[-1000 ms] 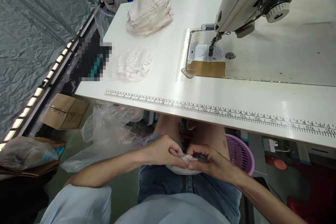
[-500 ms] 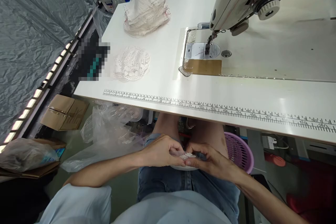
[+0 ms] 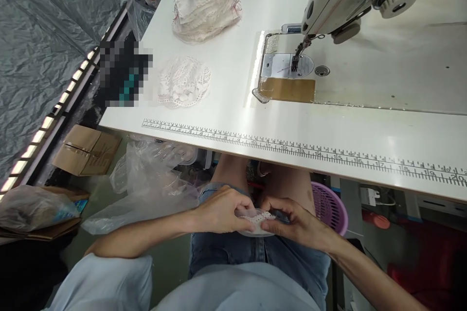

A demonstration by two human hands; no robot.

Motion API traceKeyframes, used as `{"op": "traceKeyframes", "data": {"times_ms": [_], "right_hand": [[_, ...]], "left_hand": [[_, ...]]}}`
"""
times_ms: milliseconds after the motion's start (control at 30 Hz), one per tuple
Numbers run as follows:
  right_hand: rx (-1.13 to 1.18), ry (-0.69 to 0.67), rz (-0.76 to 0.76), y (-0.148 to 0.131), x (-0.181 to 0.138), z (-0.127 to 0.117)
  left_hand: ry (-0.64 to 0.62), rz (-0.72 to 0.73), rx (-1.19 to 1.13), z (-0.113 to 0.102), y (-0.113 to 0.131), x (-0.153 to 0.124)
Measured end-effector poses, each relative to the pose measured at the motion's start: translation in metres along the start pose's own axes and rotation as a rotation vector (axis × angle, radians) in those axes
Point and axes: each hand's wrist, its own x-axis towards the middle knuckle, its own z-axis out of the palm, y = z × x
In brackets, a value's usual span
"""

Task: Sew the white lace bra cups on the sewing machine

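Observation:
Over my lap, a small piece of white lace fabric (image 3: 257, 223) with a beaded-looking edge is stretched between both hands. My left hand (image 3: 226, 211) pinches its left side between thumb and curled fingers. Its right side is gripped by my right hand (image 3: 288, 218), thumb on top and fingers bent behind. Part of the piece is hidden by my fingers. Up on the table, a round heap of white lace (image 3: 184, 82) lies flat, and behind it stands a stack of white cloth pieces (image 3: 206, 2) with loose threads.
A sewing machine (image 3: 335, 5) occupies the right of the white table (image 3: 226, 102), whose front edge carries a printed ruler (image 3: 292, 148). Below are a purple basket (image 3: 330, 209), clear plastic bags (image 3: 146, 194) and a cardboard box (image 3: 87, 150).
My thumbs have moved slightly apart, so more of the lace shows between them. The view has shifted a little, and both hands stay over my lap.

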Motion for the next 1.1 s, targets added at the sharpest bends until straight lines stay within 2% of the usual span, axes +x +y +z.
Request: {"op": "traceKeyframes", "data": {"times_ms": [267, 633, 900, 1100], "right_hand": [[-0.099, 0.057, -0.008, -0.006, 0.004, 0.005], [-0.185, 0.071, -0.005, -0.002, 0.0, 0.005], [-0.104, 0.006, -0.001, -0.002, 0.001, 0.003], [-0.129, 0.021, -0.036, -0.003, 0.001, 0.003]], "left_hand": [[0.035, -0.009, 0.044, 0.001, 0.002, -0.001], [-0.002, -0.013, 0.03, 0.001, -0.001, -0.001], [-0.055, -0.026, -0.077, 0.002, -0.008, -0.001], [-0.061, -0.026, -0.102, 0.002, -0.011, -0.001]]}}
